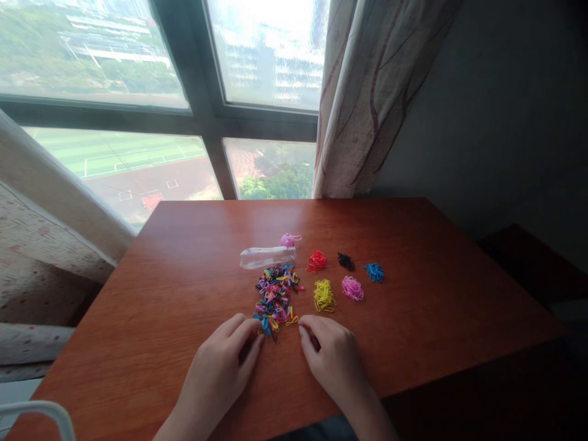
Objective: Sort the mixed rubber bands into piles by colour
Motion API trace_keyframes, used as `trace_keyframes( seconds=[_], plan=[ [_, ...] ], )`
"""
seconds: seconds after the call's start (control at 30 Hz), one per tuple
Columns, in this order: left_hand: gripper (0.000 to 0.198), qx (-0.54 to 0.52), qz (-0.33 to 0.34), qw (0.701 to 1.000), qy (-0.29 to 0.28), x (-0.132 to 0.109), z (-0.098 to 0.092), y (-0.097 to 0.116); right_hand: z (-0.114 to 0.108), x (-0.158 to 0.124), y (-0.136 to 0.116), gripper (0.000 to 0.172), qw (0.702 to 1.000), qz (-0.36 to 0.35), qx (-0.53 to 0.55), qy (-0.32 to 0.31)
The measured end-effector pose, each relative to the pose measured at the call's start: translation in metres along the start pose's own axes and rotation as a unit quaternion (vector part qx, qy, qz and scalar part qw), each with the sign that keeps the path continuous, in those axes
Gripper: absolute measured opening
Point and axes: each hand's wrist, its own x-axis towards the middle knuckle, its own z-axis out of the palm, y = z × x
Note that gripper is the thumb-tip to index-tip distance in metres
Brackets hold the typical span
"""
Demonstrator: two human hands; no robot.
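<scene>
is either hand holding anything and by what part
Cannot be told: the left grip is at the near edge of the mixed band pile, the right grip beside a yellow band; any pinch is unclear.

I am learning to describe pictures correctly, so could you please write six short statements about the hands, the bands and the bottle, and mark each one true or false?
1. The clear bottle lies on its side. True.
2. The left hand and the right hand are near the mixed pile of bands. True.
3. The left hand grips the bottle. False: neither hand touches it.
4. The red bands, black bands and blue bands lie in separate piles. True.
5. The blue bands lie left of the red bands. False: they lie to their right.
6. The mixed pile has only one colour. False: it shows several, including blue, yellow and pink.
</scene>
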Motion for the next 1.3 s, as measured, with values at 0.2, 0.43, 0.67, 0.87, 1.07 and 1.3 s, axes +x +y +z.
trace_keyframes(
  seconds=[0.2,0.43,0.67,0.87,1.07,1.3],
  plan=[
    [0.015,-0.011,-0.007,1.0,0.01,0.0,-0.003,-0.004,-0.001,0.001,0.0,0.018,1.0,-0.004,-0.003,0.006],
    [0.014,-0.037,-0.013,0.998,0.045,0.0,-0.012,-0.001,-0.001,0.001,-0.001,0.018,1.0,-0.009,-0.013,0.006],
    [0.018,-0.042,0.037,0.998,-0.006,0.038,-0.011,0.033,-0.003,0.0,-0.003,0.018,0.999,-0.022,-0.026,0.001],
    [0.017,0.033,0.124,0.987,-0.092,0.086,0.002,0.064,0.0,-0.004,0.0,0.017,0.998,-0.024,-0.055,0.014],
    [0.013,0.039,0.17,0.973,-0.153,0.114,0.013,0.071,0.005,-0.007,0.005,0.015,0.995,-0.029,-0.09,0.016],
    [0.012,0.05,0.162,0.974,-0.149,0.115,0.014,0.069,0.002,-0.007,0.002,0.016,0.997,-0.024,-0.069,0.006]
  ],
)
